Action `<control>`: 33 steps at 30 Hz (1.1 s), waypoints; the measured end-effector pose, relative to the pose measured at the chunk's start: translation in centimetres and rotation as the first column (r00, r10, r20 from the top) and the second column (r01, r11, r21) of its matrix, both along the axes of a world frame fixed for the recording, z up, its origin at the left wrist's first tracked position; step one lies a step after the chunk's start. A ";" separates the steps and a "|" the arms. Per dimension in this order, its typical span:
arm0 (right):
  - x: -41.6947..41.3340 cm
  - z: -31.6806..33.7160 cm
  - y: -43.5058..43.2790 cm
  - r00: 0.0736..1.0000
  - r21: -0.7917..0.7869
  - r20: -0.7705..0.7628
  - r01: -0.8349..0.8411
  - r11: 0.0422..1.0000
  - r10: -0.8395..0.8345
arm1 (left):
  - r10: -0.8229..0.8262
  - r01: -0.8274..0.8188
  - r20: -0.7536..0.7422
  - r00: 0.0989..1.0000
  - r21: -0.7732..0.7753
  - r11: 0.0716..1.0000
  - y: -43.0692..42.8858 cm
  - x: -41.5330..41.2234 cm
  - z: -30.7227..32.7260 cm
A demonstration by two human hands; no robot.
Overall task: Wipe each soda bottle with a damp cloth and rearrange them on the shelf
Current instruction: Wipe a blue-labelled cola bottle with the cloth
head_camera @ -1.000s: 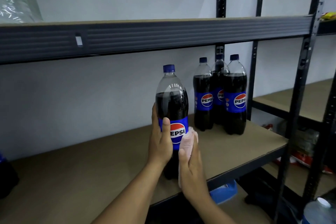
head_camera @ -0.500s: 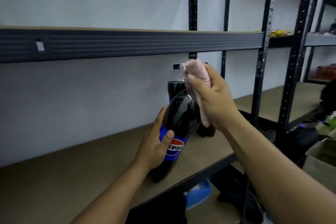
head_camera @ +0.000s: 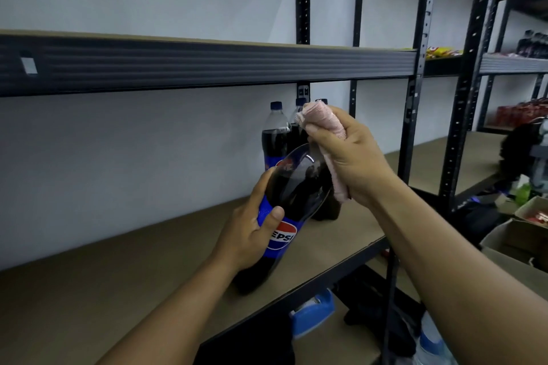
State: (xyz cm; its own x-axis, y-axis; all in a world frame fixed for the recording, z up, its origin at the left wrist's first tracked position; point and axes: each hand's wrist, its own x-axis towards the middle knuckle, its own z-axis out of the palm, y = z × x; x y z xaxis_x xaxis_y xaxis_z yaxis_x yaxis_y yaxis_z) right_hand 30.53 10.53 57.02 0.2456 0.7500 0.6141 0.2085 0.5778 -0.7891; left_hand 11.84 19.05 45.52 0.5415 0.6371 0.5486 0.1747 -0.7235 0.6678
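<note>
On the brown shelf (head_camera: 148,261), near its front edge, we tilt 1 Pepsi bottle (head_camera: 296,184) rightward, with dark cola filling most of it. The fingers of our left hand (head_camera: 252,234) curl round its blue label. Our right hand (head_camera: 355,163) pinches 1 pink cloth (head_camera: 323,121) over the neck. Behind, 3 more cola bottles (head_camera: 275,139) stand upright, close together.

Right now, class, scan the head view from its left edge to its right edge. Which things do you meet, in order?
White tag → left hand gripping the Pepsi bottle → right hand holding the pink cloth → black upright → cardboard box.
</note>
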 end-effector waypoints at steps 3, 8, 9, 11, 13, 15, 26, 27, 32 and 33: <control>0.4 -0.1 0.6 1.000 0.009 -0.011 -0.003 1.000 0.003 | 0.023 -0.022 -0.011 1.000 0.017 1.000 -0.3 0.1 0.1; -0.8 -0.3 2.2 0.926 0.067 0.001 0.376 0.924 -0.377 | 0.254 -0.234 -0.089 0.963 0.188 0.954 -2.2 1.6 -0.6; -0.8 -0.2 2.4 0.914 0.069 0.010 0.405 0.912 -0.406 | 0.278 -0.256 -0.084 0.957 0.210 0.944 -2.4 1.7 -0.7; -0.7 -0.1 2.4 0.928 0.083 0.027 0.368 0.926 -0.371 | 0.286 -0.265 -0.074 0.955 0.214 0.940 -2.0 1.6 -0.8; -0.9 -0.4 2.5 0.960 0.108 0.054 0.269 0.957 -0.275 | 0.257 -0.245 -0.054 0.965 0.170 0.954 -0.9 1.1 -0.9; -1.6 -1.3 2.8 0.973 0.143 0.074 0.205 0.968 -0.217 | 0.212 -0.210 -0.006 0.977 0.098 0.973 0.0 0.5 -1.0; -11.9 -12.3 6.2 0.989 0.000 -0.082 0.122 0.993 -0.122 | 0.196 -0.218 0.364 0.910 0.018 0.976 1.2 -2.3 -0.9; -12.3 -13.9 6.5 0.990 -0.026 -0.061 0.127 0.991 -0.129 | 0.201 -0.221 0.387 0.900 0.006 0.975 1.6 -2.4 -1.1; -10.7 -19.4 7.6 0.994 -0.220 0.034 0.105 0.970 -0.100 | 0.239 -0.207 0.459 0.856 -0.119 0.971 2.6 -3.0 -1.5; -9.7 -19.6 7.7 0.984 -0.254 0.120 0.162 0.954 -0.135 | 0.241 -0.202 0.469 0.850 -0.134 0.970 2.7 -3.1 -1.6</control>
